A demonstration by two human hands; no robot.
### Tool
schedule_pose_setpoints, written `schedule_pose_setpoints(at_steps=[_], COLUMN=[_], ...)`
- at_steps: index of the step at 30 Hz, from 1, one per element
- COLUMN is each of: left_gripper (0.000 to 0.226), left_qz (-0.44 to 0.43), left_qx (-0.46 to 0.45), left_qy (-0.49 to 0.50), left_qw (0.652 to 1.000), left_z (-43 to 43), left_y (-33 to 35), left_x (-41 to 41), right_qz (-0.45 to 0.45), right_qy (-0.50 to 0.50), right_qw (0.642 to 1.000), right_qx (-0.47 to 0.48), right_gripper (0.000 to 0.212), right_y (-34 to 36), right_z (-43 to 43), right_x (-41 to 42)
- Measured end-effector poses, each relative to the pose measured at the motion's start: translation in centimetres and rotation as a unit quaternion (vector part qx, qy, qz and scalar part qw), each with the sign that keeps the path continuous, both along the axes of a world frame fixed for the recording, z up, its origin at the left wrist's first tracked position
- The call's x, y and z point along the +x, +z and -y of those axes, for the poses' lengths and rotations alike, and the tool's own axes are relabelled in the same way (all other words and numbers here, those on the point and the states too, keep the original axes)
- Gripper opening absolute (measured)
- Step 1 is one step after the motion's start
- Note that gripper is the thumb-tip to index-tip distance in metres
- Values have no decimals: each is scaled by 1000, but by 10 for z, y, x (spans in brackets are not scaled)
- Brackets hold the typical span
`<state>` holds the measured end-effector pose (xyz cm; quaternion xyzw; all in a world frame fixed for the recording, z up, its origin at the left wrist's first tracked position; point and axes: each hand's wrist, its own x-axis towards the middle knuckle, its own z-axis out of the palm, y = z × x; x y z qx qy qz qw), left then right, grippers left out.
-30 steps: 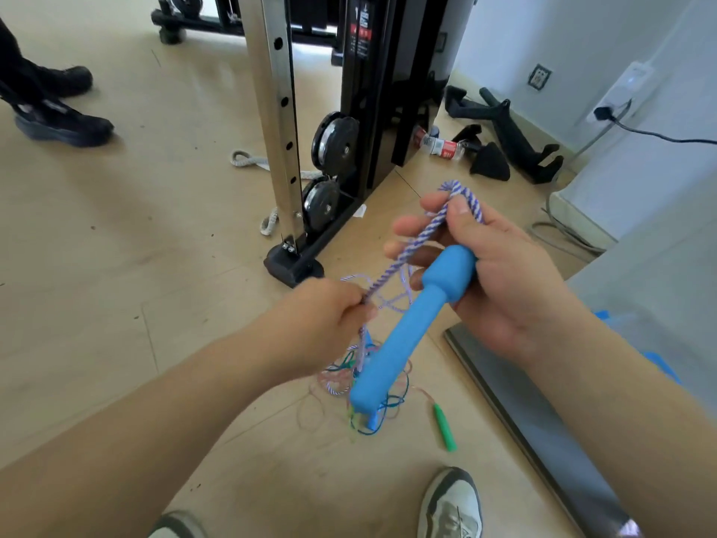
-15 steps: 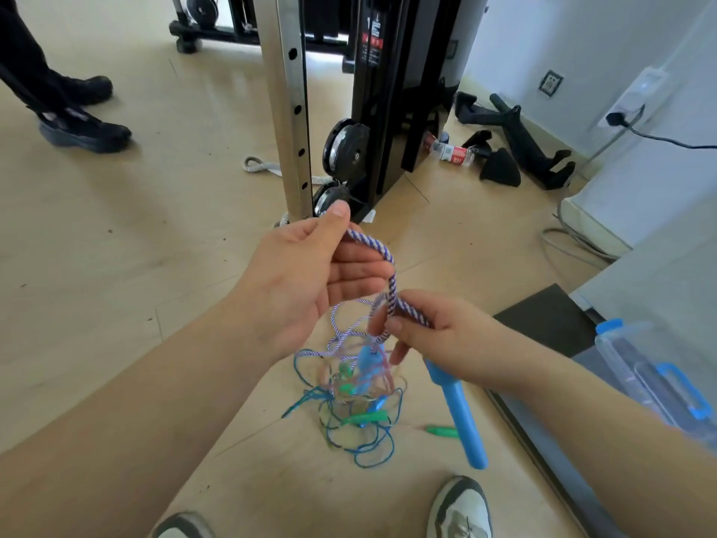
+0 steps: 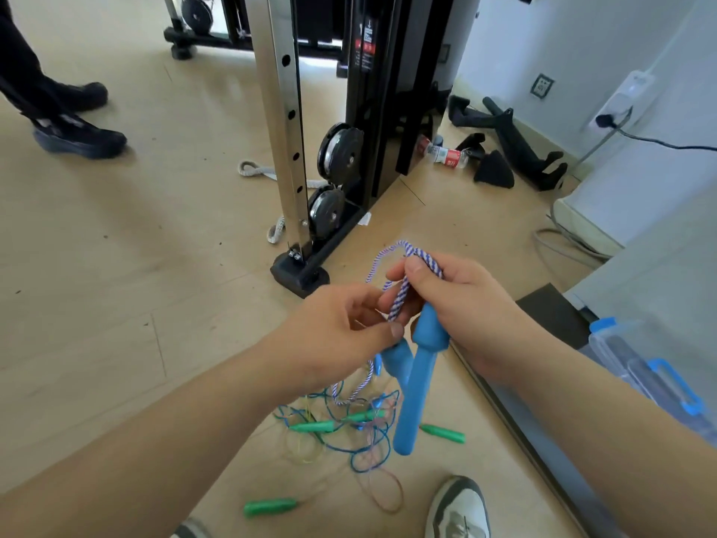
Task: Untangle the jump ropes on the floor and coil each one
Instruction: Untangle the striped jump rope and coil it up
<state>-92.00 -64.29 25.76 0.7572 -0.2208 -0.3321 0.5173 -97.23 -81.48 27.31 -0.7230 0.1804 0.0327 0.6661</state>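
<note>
Nearest, on the floor (image 3: 116, 304) beside the person's shoe (image 3: 458, 506), thin blue, yellow and pink cords (image 3: 364, 440) lie knotted among green handles (image 3: 313, 425). They look light, limp and quick to snag, best lifted by a handle. Above them hangs the striped rope (image 3: 399, 300), soft and braided, with two stiff blue handles (image 3: 415, 390). The right hand (image 3: 465, 312), back upward, clenches rope loops and one handle's top. The left hand (image 3: 341, 328) reaches across, pinching the rope beside it. One loop pokes out toward the machine base (image 3: 298, 275).
</note>
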Motion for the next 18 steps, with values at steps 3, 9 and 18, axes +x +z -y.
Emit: schedule_pose_setpoints(at_steps=[3,9,18], left_gripper=[9,22,29], left_qz=[52,101,115], left_qx=[63,259,240], left_qy=[-14,-33,9], left_qw=[997,960,964], left_z=[1,-15,-3], left_y=[-1,1,-9], left_x=[0,3,-14], right_qz=[-21,-105,-92], right_qy=[7,-25,48], right_qw=[998,985,995], right_qx=[-59,-133,11], right_gripper=[39,37,36], right_y=[2,8,20], right_z=[-2,2,-5], right_x=[-2,-6,-21])
